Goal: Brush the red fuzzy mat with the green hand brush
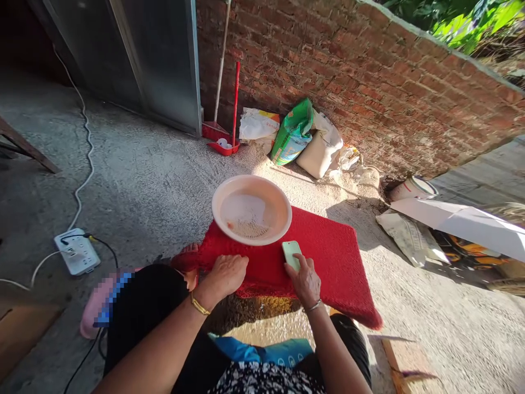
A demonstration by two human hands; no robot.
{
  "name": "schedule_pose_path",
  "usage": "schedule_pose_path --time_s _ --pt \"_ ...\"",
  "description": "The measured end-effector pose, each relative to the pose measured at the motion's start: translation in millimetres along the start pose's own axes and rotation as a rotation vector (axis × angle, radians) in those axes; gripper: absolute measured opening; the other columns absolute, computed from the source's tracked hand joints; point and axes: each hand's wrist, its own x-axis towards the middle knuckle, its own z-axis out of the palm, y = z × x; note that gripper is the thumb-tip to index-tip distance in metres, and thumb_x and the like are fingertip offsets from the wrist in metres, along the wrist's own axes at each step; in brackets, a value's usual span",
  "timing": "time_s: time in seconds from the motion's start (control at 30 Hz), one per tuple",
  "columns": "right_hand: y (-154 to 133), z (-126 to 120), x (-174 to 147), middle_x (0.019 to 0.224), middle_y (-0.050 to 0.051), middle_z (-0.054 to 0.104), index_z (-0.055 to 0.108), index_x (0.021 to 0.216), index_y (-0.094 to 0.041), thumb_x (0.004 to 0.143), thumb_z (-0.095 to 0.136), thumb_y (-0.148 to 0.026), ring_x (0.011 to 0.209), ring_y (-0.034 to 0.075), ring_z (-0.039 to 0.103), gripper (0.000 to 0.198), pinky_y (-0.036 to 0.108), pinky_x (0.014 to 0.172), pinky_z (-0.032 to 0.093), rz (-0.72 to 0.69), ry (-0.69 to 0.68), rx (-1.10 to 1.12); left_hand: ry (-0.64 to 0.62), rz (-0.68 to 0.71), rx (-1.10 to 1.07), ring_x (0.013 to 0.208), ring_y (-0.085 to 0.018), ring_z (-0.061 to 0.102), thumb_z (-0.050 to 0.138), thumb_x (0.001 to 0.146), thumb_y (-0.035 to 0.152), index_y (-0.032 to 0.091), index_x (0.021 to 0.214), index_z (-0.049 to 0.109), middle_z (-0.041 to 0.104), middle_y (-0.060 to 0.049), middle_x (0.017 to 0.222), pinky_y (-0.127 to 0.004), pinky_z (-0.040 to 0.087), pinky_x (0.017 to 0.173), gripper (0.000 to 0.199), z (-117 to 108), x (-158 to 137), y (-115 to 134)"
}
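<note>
Patterned clothing (266, 378) lies nearest, well on the near side of the pale pink basin (279, 216). Just beside the basin's near-right rim, the right hand (307, 278) holds a pale green block (290, 250) on the red cloth (328, 251). Nearer than the basin, the left hand (227, 277) curls on the cloth; I cannot tell whether it grips any.

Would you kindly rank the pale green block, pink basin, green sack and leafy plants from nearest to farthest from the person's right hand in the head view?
1. Pale green block: touched by the right hand.
2. Pink basin: ahead, to the left.
3. Green sack: farther ahead, by the brick wall.
4. Leafy plants: beyond the brick wall, upper right.
</note>
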Motion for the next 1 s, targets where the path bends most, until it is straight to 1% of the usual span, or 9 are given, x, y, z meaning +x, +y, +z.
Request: schedule_pose_path --time_s 0.1,0.27,0.33,0.57,0.63,0.8,0.87,0.93,1.0 --pt "15 -6 -10 0.102 0.005 0.054 0.058 0.118 -0.027 0.086 0.052 -0.051 0.080 0.017 0.060 0.041 0.025 0.059 0.038 0.099 0.044 0.018 -0.001 0.001 -0.013 0.096 -0.026 0.064 0.036 0.090 0.013 0.015 0.100 0.062 0.068 -0.011 0.096 -0.040 0.046 0.084 0.028 4 2 1" --pt "-24 16 -41 0.099 0.005 0.055 0.060 0.115 -0.026 0.086 0.054 -0.047 0.082 0.016 0.059 0.036 0.024 0.063 0.041 -0.272 0.036 0.114 0.006 -0.004 0.009 0.101 -0.026 0.063 0.033 0.092 0.015 0.014 0.104 0.062 0.067 -0.015 0.103 -0.041 0.045 0.086 0.031 9 10 4" --pt "-24 21 -41 0.099 0.005 0.054 0.060 0.115 -0.028 0.085 0.056 -0.046 0.083 0.017 0.059 0.035 0.024 0.064 0.041 -0.319 0.031 0.097 0.002 -0.012 0.022 0.098 -0.027 0.064 0.033 0.093 0.017 0.014 0.101 0.062 0.067 -0.015 0.100 -0.040 0.046 0.083 0.031 6 12 6" --pt "62 -5 -11 0.097 0.006 0.056 0.060 0.113 -0.023 0.080 0.057 -0.054 0.079 0.019 0.059 0.045 0.027 0.062 0.039 0.198 0.114 0.143 0.013 -0.007 0.007 0.098 -0.025 0.064 0.035 0.094 0.024 0.016 0.101 0.061 0.067 -0.013 0.101 -0.038 0.045 0.084 0.028 -2 11 15" --pt "55 -8 -4 0.094 0.006 0.058 0.060 0.108 -0.022 0.078 0.057 -0.056 0.081 0.020 0.059 0.046 0.028 0.064 0.040 0.202 0.141 0.239 0.018 -0.005 0.002 0.098 -0.025 0.064 0.036 0.093 0.024 0.016 0.100 0.061 0.066 -0.012 0.100 -0.038 0.046 0.083 0.027 -2 11 15" --pt "-26 2 15 0.092 0.004 0.057 0.061 0.100 -0.022 0.077 0.059 -0.054 0.075 0.017 0.058 0.039 0.026 0.062 0.038 0.100 0.080 0.319 0.038 -0.013 0.030 0.094 -0.024 0.065 0.037 0.093 0.023 0.017 0.096 0.061 0.066 -0.012 0.098 -0.037 0.047 0.079 0.025 1 16 13" --pt "-43 7 21 0.096 0.004 0.056 0.061 0.102 -0.024 0.078 0.060 -0.053 0.073 0.016 0.057 0.038 0.025 0.060 0.037 0.056 0.056 0.253 0.043 -0.012 0.042 0.092 -0.024 0.065 0.037 0.093 0.023 0.016 0.096 0.061 0.066 -0.012 0.098 -0.037 0.048 0.078 0.025 1 17 12" --pt "-31 8 23 0.100 0.003 0.054 0.061 0.105 -0.026 0.078 0.060 -0.052 0.076 0.015 0.058 0.038 0.025 0.060 0.037 0.033 0.061 0.167 0.040 -0.002 0.044 0.092 -0.024 0.065 0.036 0.093 0.023 0.017 0.097 0.061 0.066 -0.012 0.098 -0.037 0.048 0.077 0.025 2 18 12" --pt "8 4 23 0.103 0.004 0.053 0.060 0.108 -0.027 0.079 0.058 -0.053 0.079 0.017 0.059 0.039 0.026 0.062 0.038 0.102 0.086 0.103 0.038 0.013 0.032 0.094 -0.024 0.065 0.036 0.094 0.025 0.018 0.098 0.060 0.066 -0.012 0.099 -0.037 0.047 0.079 0.026 3 18 13"
